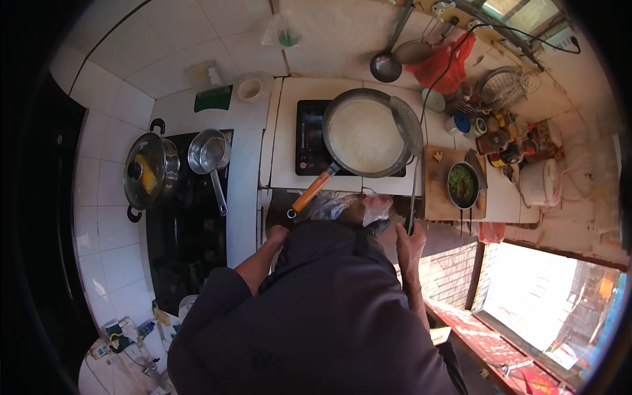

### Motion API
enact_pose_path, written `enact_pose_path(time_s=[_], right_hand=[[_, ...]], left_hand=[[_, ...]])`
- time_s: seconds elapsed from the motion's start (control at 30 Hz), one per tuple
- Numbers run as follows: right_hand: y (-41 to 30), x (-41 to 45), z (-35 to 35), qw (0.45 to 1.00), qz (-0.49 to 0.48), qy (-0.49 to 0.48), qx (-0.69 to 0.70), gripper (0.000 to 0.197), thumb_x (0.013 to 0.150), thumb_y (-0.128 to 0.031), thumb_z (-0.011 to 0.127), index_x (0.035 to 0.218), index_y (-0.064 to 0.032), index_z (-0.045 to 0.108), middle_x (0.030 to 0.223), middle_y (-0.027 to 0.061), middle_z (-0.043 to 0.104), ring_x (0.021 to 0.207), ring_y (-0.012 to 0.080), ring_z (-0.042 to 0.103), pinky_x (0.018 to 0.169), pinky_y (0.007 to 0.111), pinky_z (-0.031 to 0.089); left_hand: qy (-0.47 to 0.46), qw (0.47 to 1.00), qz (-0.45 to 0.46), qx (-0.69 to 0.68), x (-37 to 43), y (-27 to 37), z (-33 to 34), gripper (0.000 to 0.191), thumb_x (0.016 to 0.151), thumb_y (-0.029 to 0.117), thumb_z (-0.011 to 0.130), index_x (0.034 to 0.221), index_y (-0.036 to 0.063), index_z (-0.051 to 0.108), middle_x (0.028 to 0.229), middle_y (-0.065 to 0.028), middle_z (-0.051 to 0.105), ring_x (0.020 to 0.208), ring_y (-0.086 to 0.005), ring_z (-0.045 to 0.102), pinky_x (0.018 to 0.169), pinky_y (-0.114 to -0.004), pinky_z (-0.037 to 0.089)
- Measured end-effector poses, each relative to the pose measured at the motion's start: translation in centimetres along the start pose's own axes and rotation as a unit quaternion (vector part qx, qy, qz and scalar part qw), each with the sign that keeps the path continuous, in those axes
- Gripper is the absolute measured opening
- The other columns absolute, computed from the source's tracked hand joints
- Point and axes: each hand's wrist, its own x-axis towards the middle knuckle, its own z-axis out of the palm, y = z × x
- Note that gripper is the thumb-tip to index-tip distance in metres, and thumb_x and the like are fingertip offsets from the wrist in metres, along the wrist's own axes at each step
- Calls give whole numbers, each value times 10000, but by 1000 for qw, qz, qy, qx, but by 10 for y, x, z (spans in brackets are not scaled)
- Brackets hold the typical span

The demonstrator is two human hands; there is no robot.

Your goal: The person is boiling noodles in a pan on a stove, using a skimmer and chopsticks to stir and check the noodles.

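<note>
My right hand [411, 243] grips the long metal handle of a perforated skimmer [408, 118]. The skimmer's head is over the right rim of a frying pan [332, 143]; I cannot tell whether they touch. Whitish, cloudy liquid [366, 133] fills much of this pan, which sits on a black induction cooker [307, 138]. Its orange-brown wooden handle [312, 191] points towards me, down and left. My left hand [279, 235] is low by my body, below the handle's end and apart from it; its fingers are mostly hidden.
At left, a lidded pot [148, 173] with yellow food and a steel saucepan [207, 153] are at a black hob [185, 247]. At right, a cutting board [437, 197] bears a small pan [463, 185] of chopped greens and a knife [476, 168]. Several jars [493, 140] stand behind.
</note>
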Motion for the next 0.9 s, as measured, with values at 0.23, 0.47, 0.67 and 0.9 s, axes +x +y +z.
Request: enact_pose_path(time_s=[0.23, 0.47, 0.67, 0.9], right_hand=[[-4, 0, 1, 1000, 4, -4, -4, 189, 825, -138, 657, 738, -32, 527, 544, -8, 453, 454, 78, 421, 412, 260, 321], [8, 4, 1, 1000, -15, 1, -11, 195, 822, -135, 662, 731, -34, 522, 543, -12, 451, 457, 72, 421, 411, 257, 319], [1, 3, 1, 1000, -25, 6, -14, 205, 820, -135, 661, 720, -30, 516, 542, -4, 454, 459, 81, 425, 413, 266, 324], [-13, 1, 0, 1000, 2, -7, -11, 196, 820, -136, 655, 727, -26, 522, 555, 5, 463, 472, 88, 432, 424, 276, 335]], left_hand=[[3, 1000, 0, 4, -4, 3, 0, 118, 726, 64, 594, 618, 21, 612, 585, -63, 543, 521, -180, 518, 485, -365, 387], [-4, 1000, -17, -12, 1, -1, -2, 72, 764, 69, 602, 734, 11, 633, 650, -84, 574, 549, -198, 538, 498, -363, 410], [-18, 1000, -18, 0, 7, -4, -1, 81, 778, 76, 599, 748, 12, 638, 670, -92, 589, 562, -197, 547, 507, -362, 419], [-9, 999, -39, 16, 5, 0, -1, 96, 793, 55, 584, 792, -16, 649, 712, -110, 614, 612, -209, 585, 551, -361, 461]])
